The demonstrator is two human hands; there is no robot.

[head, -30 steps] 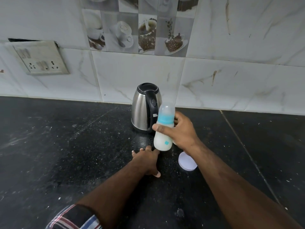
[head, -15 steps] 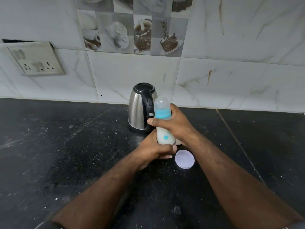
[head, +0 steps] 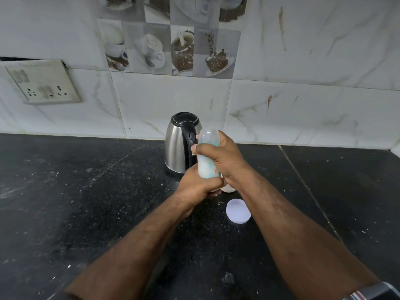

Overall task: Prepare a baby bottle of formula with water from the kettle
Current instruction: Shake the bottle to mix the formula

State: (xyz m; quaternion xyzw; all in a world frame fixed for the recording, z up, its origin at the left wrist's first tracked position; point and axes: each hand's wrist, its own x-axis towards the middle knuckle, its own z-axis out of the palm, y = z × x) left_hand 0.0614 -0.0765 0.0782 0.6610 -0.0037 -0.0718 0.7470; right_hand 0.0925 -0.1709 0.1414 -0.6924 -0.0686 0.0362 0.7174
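Note:
A baby bottle [head: 207, 167] with white milky liquid and a clear cap stands upright above the black counter, held in both hands. My right hand [head: 223, 161] grips its upper part, covering the blue collar. My left hand [head: 199, 185] grips its base from below. Right behind the bottle stands a steel kettle [head: 178, 146] with a black lid and handle. A small white container [head: 229, 188] peeks out under my right wrist, mostly hidden.
A round white lid [head: 238, 211] lies flat on the black counter [head: 86, 202] just right of my hands. A switch and socket plate [head: 43, 83] is on the tiled wall at left. White powder specks dot the counter.
My left hand has lifted off the counter and closed round the bottle's base. My right hand has slid up over the blue collar, and the bottle stays in front of the kettle.

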